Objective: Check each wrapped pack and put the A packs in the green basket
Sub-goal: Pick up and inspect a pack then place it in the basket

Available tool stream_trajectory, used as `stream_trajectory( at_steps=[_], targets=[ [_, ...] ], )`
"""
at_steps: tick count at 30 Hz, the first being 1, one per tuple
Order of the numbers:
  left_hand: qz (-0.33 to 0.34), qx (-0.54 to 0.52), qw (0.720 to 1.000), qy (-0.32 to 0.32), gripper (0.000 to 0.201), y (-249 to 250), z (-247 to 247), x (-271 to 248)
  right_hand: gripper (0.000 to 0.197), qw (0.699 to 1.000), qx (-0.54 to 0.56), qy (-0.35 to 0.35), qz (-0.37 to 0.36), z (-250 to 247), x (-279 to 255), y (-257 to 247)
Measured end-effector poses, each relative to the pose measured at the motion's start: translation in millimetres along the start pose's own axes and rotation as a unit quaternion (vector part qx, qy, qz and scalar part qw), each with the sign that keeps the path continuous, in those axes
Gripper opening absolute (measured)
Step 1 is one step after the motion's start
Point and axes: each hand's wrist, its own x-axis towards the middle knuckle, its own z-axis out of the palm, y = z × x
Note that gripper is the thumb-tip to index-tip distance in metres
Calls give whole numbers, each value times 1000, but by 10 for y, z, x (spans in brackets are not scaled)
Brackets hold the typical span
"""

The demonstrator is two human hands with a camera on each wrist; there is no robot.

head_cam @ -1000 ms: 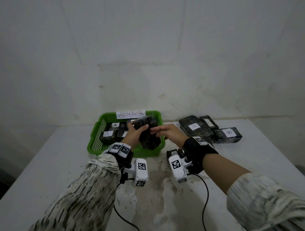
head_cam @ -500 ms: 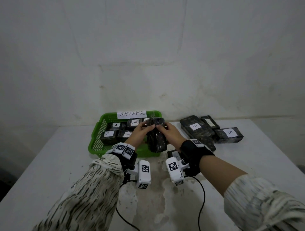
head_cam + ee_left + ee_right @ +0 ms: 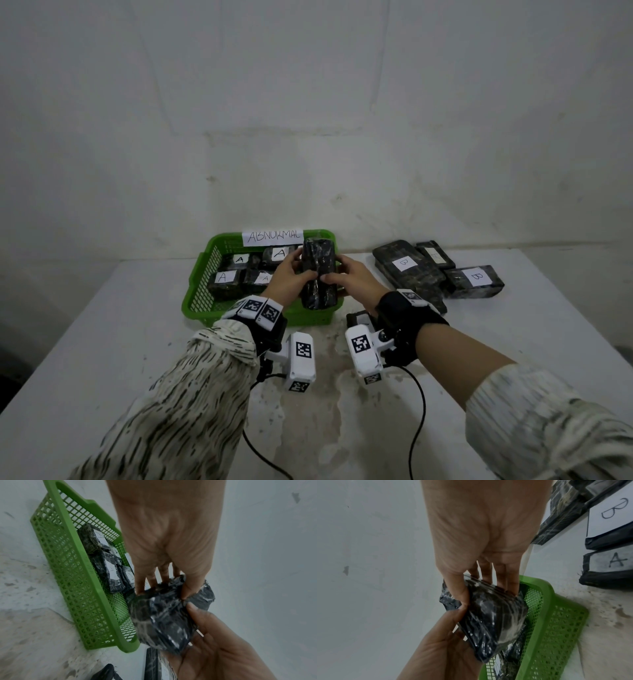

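pack [image 3: 318, 274] now upright over green basket [image 3: 205, 274] | left hand [image 3: 291, 281], right hand [image 3: 349, 281] both grasping it | label unseen, check continues

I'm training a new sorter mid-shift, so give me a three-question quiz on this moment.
1. True or false: only one hand holds the wrapped pack.
2. What word is on the sign of the green basket?
3. The loose packs right of the basket show which letter? a) A b) B c) C

Key:
1. False: the left hand and the right hand both grip it.
2. ABNORMAL.
3. b, though the right wrist view also shows one A pack outside.
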Motion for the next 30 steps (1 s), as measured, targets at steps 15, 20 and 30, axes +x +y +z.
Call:
stream_trajectory(
  at_steps=[15,20,30],
  targets=[
    [34,-80,994,-60,54,-10,-98,-52,79,998,-22,-55,27,-95,-6,98],
    [81,-84,990,-74,57,-11,-84,-61,71,976,157,-133,70,-155,-44,51],
    [23,-189,976,-110,60,26,-82,-79,44,979,201,-7,-14,-37,-8,20]
  ],
)
